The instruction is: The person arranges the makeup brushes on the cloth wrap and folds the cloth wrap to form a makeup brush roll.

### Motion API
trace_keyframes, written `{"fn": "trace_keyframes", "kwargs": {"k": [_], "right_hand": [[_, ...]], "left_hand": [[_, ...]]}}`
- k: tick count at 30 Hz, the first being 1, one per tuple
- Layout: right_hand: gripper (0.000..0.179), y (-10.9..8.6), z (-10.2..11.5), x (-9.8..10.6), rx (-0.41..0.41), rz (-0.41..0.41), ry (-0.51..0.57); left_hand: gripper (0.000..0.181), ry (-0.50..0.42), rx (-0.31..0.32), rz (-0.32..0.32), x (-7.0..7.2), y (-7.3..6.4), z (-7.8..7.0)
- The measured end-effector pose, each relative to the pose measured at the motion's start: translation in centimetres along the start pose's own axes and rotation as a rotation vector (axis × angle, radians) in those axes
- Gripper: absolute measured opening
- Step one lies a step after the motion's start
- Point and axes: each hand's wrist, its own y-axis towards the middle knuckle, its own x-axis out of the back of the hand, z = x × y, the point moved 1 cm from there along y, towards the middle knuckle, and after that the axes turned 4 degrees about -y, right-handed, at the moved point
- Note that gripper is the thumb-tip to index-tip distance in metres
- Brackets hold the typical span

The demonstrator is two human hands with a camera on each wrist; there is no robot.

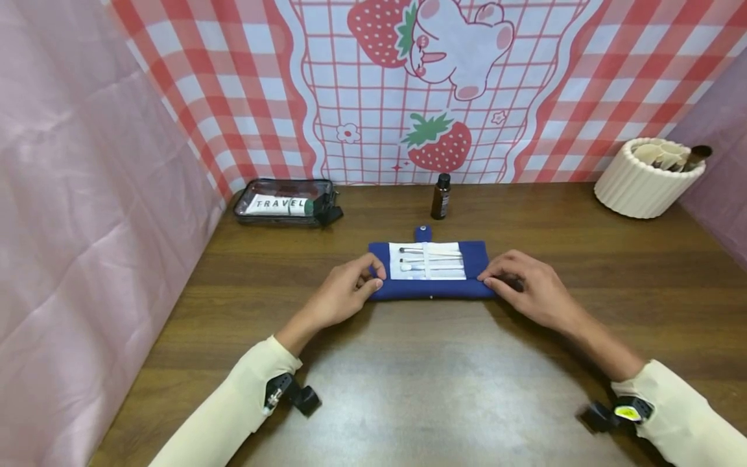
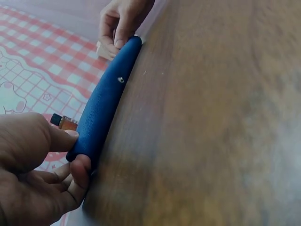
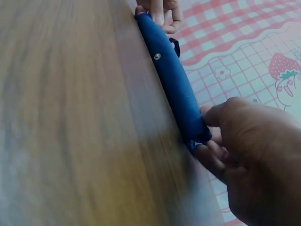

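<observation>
A blue fabric brush roll (image 1: 432, 290) lies on the table, its near edge rolled into a thick fold with a small metal snap. Its white inside shows several thin makeup brushes (image 1: 406, 267) under a white band. A blue tab (image 1: 423, 233) with a snap sticks out at the far side. My left hand (image 1: 344, 292) pinches the left end of the fold between thumb and fingers. At the opposite end, my right hand (image 1: 531, 288) pinches the fold likewise. Both wrist views show the rolled edge (image 2: 106, 103) from the front; the brushes are hidden there.
Behind the roll stands a small dark bottle (image 1: 441, 197) with a black cap. A clear black-edged travel pouch (image 1: 280, 202) lies at the back left. At the back right is a white ribbed holder (image 1: 633, 181) with a brush in it. A checked cloth (image 1: 245, 84) hangs behind.
</observation>
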Motion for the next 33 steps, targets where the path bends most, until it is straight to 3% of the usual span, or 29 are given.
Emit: {"fn": "trace_keyframes", "kwargs": {"k": [7,14,23,33], "right_hand": [[0.023,-0.17,-0.24,0.25,0.042,0.08,-0.045],[0.033,-0.33,-0.35,0.29,0.036,0.171,-0.072],[0.03,-0.3,-0.31,0.22,0.032,0.155,-0.087],[0.026,-0.27,-0.27,0.21,-0.008,0.149,-0.061]], "left_hand": [[0.007,0.004,0.011,-0.015,0.09,0.03,0.11],[0.028,0.037,-0.019,0.021,0.28,-0.27,0.12],[0.016,0.116,-0.08,0.011,0.23,-0.17,0.09],[0.01,0.148,-0.094,-0.008,0.2,-0.26,-0.1]]}}
